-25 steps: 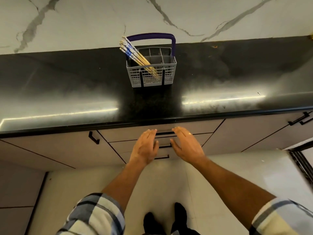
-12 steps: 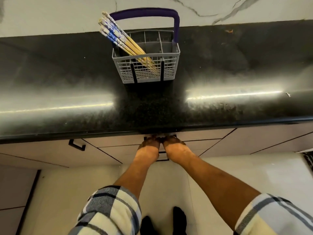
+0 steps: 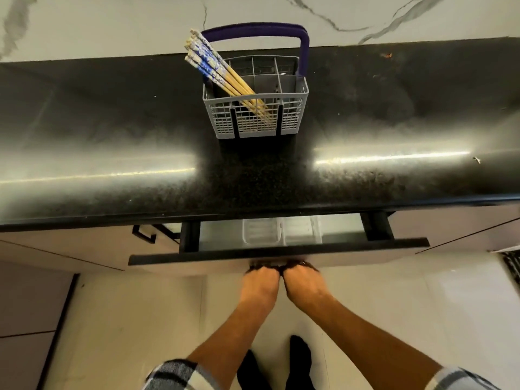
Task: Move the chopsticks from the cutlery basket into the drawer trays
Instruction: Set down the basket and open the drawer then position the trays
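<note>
A glossy black speckled countertop (image 3: pixel 112 153) carries a grey cutlery basket (image 3: pixel 289 114) with a purple handle, standing upright near the marble back wall (image 3: pixel 112 21).

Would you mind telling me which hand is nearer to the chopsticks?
Left, narrowly. The left hand sits almost straight below the chopsticks, under the drawer front; the right hand is beside it, further right.
</note>
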Available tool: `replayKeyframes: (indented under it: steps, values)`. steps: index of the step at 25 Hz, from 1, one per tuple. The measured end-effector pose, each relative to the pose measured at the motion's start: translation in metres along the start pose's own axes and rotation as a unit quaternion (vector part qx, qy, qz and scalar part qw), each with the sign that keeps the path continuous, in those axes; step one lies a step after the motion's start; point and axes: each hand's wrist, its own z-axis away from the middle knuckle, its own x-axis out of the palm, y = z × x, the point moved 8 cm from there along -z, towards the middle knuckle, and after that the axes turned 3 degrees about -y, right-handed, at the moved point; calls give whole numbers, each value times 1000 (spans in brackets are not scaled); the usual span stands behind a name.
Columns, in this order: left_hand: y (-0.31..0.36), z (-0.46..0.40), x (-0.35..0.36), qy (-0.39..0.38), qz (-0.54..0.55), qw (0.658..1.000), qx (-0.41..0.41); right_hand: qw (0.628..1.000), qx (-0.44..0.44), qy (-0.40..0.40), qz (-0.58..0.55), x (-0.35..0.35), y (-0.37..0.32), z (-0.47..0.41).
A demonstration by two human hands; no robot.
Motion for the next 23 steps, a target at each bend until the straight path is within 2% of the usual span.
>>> replayKeyframes:
  steps: [4,9,12,14,16,19,21,22,23]
  values:
    - [4,51,48,-26,-9,1000,7,999,6,-19,-26,38,-2,54]
    - [9,101,96,-112,-52,992,26,998,-9,-56,37,80,-9,110]
    - [12,122,109,-146,-93,984,43,996,-10,-73,42,94,-12,132]
    - [17,138,105,-193,-77,977,42,995,-11,-84,43,93,-15,145]
    - [23,157,92,-246,-7,968,53,994,-26,-101,29,82,-22,157]
    - [7,170,36,-251,216,941,62,992,-47,-103,-55,44,-28,182]
    - [-25,160,-8,-194,389,900,20,986,-30,-80,-140,7,-21,193]
    - [-47,146,-28,-126,437,890,-16,980,-8,-53,-193,-12,-12,193]
    - [-68,129,-43,-51,439,895,-52,969,15,-6,-245,-30,0,187]
